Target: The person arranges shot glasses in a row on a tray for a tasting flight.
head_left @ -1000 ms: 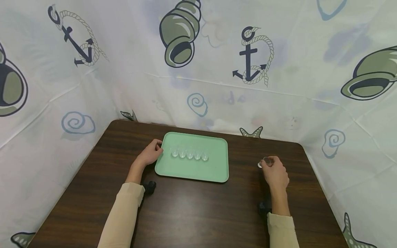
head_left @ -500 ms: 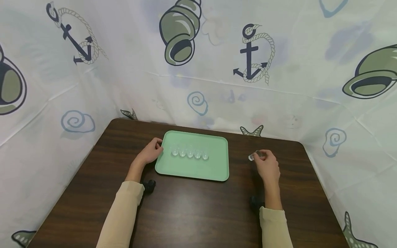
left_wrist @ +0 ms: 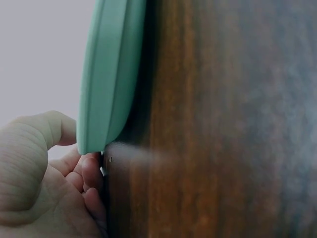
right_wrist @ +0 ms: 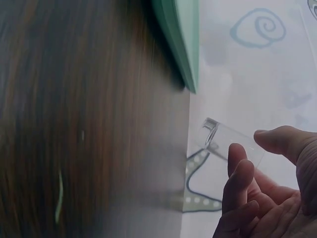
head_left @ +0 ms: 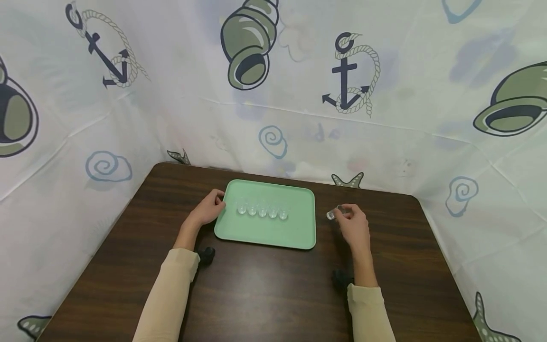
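Observation:
A pale green tray (head_left: 265, 235) lies on the table with several small clear shot glasses (head_left: 262, 212) standing on it in a row. My left hand (head_left: 207, 208) is at its left edge. In the left wrist view the thumb (left_wrist: 60, 130) meets the tray's rim (left_wrist: 101, 74) from above and the fingers curl below it. Just off the tray's right side, my right hand (head_left: 353, 225) pinches another clear shot glass (head_left: 331, 214) between thumb and fingers. That glass (right_wrist: 230, 141) is tilted, its thick base pointing away from the palm.
The dark wood-grain table (head_left: 256, 294) has rounded far corners. A white cloth backdrop (head_left: 192, 118) printed with shells and anchors rises behind it and along both sides. A dark strap-like device (head_left: 342, 280) sits on the right wrist.
My right hand has moved left with the shot glass, from the right part of the table to close beside the tray. The left hand stays at the tray's edge.

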`<action>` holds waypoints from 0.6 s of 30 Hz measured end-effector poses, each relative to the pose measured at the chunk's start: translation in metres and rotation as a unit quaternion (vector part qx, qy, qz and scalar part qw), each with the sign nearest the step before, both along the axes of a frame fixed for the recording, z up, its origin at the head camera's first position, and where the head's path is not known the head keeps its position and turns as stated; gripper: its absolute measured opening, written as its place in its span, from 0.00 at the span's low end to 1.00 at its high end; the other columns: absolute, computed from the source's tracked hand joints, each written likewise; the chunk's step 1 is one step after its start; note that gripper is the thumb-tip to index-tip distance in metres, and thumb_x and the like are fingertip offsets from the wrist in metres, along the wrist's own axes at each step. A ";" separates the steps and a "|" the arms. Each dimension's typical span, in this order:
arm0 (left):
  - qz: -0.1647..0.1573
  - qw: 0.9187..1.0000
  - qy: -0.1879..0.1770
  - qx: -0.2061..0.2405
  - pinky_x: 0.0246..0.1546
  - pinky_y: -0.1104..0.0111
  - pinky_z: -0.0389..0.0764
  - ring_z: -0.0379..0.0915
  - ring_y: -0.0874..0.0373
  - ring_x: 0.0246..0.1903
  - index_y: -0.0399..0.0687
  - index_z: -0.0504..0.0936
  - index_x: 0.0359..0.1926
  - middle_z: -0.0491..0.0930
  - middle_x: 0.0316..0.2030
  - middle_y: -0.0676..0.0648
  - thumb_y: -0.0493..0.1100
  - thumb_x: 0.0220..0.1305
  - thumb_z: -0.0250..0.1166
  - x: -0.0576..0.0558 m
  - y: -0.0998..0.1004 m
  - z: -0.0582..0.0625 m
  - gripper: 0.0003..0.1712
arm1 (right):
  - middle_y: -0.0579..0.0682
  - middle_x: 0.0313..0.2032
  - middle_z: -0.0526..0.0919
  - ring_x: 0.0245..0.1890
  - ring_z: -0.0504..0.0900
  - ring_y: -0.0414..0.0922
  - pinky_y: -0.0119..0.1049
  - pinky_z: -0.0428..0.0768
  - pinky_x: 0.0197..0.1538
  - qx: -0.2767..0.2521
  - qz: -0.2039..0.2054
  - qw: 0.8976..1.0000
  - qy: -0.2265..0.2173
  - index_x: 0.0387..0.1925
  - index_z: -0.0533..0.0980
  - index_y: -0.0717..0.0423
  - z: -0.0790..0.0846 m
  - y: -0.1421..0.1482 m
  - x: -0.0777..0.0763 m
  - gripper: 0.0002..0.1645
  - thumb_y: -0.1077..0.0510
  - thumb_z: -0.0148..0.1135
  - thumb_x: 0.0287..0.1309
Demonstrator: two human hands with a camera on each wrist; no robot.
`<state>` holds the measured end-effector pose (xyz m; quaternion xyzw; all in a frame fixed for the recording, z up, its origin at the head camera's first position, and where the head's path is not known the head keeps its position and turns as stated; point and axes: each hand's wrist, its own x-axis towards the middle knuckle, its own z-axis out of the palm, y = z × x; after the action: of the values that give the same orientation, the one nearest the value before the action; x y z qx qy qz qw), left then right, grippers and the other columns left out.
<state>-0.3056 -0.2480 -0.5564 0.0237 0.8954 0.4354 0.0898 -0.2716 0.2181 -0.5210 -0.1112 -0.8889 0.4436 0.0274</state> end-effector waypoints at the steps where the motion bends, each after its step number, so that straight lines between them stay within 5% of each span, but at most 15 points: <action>1: 0.000 1.000 0.000 0.000 0.39 0.60 0.71 0.68 0.50 0.35 0.32 0.63 0.75 0.71 0.41 0.41 0.42 0.82 0.50 0.000 0.000 0.000 0.28 | 0.54 0.44 0.91 0.34 0.87 0.49 0.40 0.76 0.35 -0.004 0.003 1.000 0.001 0.68 0.77 0.48 0.000 -0.002 0.000 0.30 0.39 0.64 0.73; 18: -0.002 1.000 -0.002 0.005 0.41 0.59 0.71 0.68 0.49 0.37 0.32 0.63 0.75 0.71 0.43 0.40 0.43 0.83 0.49 0.001 0.000 0.000 0.28 | 0.54 0.42 0.89 0.36 0.88 0.53 0.39 0.79 0.35 -0.035 0.053 0.998 0.021 0.66 0.78 0.50 0.000 -0.044 -0.004 0.28 0.41 0.64 0.74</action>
<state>-0.3050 -0.2485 -0.5560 0.0255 0.8931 0.4396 0.0922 -0.2753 0.1737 -0.5210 -0.0554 -0.8767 0.4775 0.0187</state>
